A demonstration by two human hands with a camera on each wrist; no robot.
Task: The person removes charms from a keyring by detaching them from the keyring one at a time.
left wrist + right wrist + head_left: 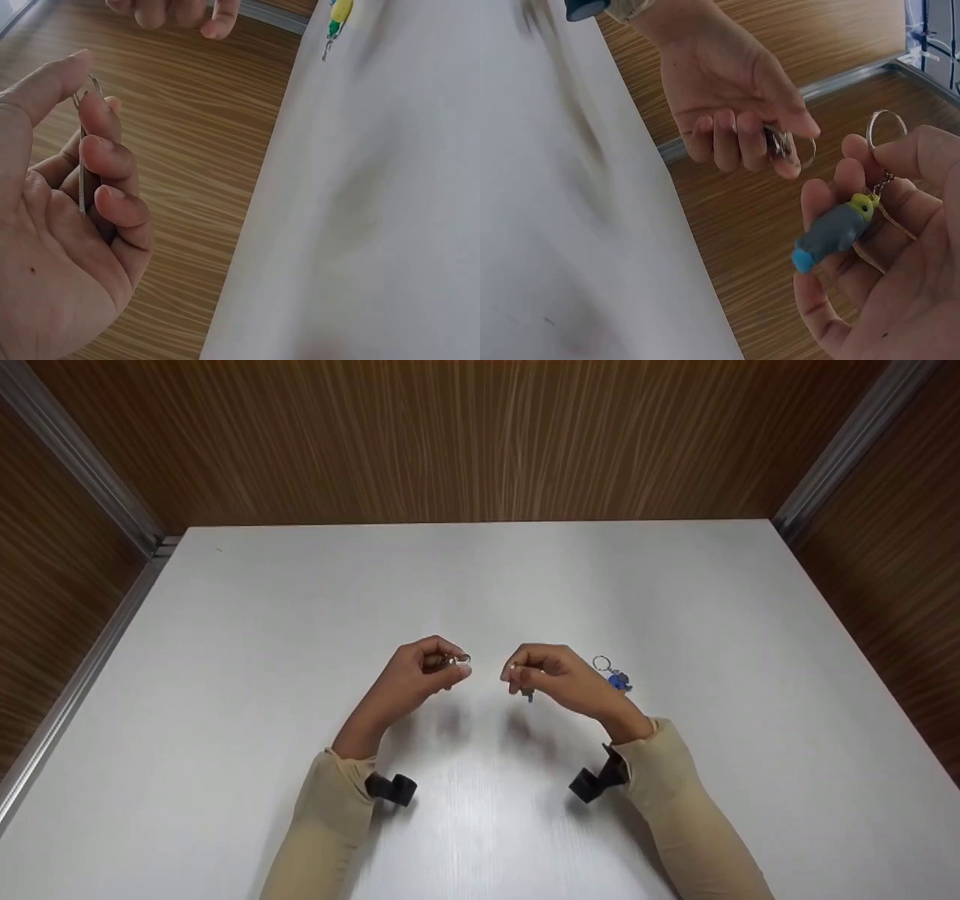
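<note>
Nearest the camera in the head view, two beige sleeves [330, 817] come up from the lower edge, each with a black wrist camera [391, 788] strapped on, over the white tabletop [225, 660]. Above them, at the middle of the frame, the left hand [420, 675] is curled round a key [82, 176], its thumb and forefinger pinching the metal ring at the key's top; in the left wrist view the key stands upright at the left of the frame between those fingers. Just to its right, apart by a small gap, the right hand [551, 675] grips a grey charm [832, 236] with a green head and blue tip, cradled in the curled fingers at the lower right of the right wrist view, while its split ring [886, 129] pokes up above the fingertips. The two rings sit near each other without touching. To join them well, it seems wise to keep both pinches firm, hold the hands close, and turn one ring so its gap meets the other squarely. Farther back, right of the right hand, a blue keychain [616, 678] lies on the tabletop, and beyond it rise the wood-grain walls [480, 435].
</note>
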